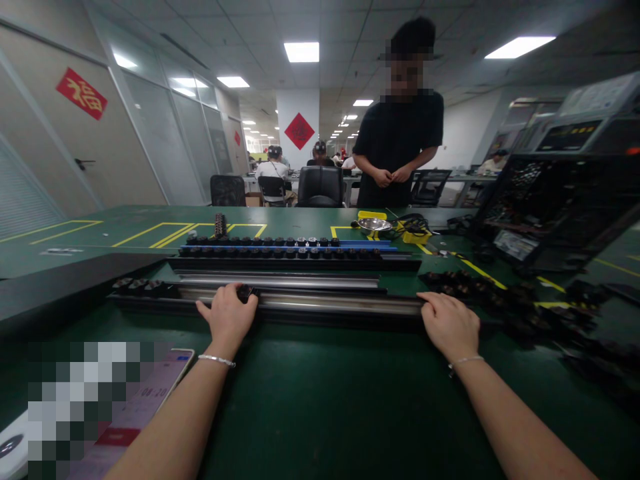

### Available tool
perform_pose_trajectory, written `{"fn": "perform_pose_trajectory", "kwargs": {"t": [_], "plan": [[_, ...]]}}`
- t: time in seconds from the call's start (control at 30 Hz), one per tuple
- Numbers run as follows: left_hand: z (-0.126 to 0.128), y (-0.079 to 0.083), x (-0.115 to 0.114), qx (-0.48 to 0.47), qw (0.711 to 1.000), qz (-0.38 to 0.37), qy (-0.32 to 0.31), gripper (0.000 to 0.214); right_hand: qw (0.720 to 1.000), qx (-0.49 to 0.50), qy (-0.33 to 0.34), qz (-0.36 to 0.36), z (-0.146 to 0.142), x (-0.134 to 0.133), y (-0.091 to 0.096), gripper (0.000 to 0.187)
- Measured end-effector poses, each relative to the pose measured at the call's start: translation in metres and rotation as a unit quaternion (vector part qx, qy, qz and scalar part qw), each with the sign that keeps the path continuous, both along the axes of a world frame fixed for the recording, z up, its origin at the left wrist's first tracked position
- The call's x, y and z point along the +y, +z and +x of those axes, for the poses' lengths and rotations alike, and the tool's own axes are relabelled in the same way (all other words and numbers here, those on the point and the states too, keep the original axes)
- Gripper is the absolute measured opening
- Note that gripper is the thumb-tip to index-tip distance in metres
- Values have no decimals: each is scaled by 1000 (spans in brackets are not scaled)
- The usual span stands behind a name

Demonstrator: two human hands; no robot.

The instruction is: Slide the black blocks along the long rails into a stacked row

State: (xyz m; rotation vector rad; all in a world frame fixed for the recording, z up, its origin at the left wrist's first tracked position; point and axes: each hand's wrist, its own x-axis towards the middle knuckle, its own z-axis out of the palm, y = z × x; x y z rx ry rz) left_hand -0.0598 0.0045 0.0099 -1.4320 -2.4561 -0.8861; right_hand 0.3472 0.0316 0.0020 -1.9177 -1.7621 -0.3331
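A long black rail [340,304] with a shiny metal channel lies crosswise in front of me. My left hand [233,319] is on its left half, thumb and fingers closed around a small black part [247,292] in the channel. At the rail's right end, my right hand [450,323] grips the edge, fingertips on top and thumb hidden. Several small black parts with metallic tops [145,285] sit in the rail's left end. Just behind lies a second metal-lined rail [280,281].
Farther back, a rack with rows of black parts [280,252] has blue strips. Loose black parts [530,307] pile at right, near a black-framed machine [530,207]. A metal bowl [374,225] stands behind. A phone [135,407] lies front left. Across the table stands a person [400,133].
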Motion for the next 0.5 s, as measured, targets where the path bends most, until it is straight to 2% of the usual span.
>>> {"fn": "perform_pose_trajectory", "kwargs": {"t": [0.5], "plan": [[3, -4, 2, 38, 999, -1, -23, 36, 1000, 0, -7, 9, -2, 0, 0, 41]]}}
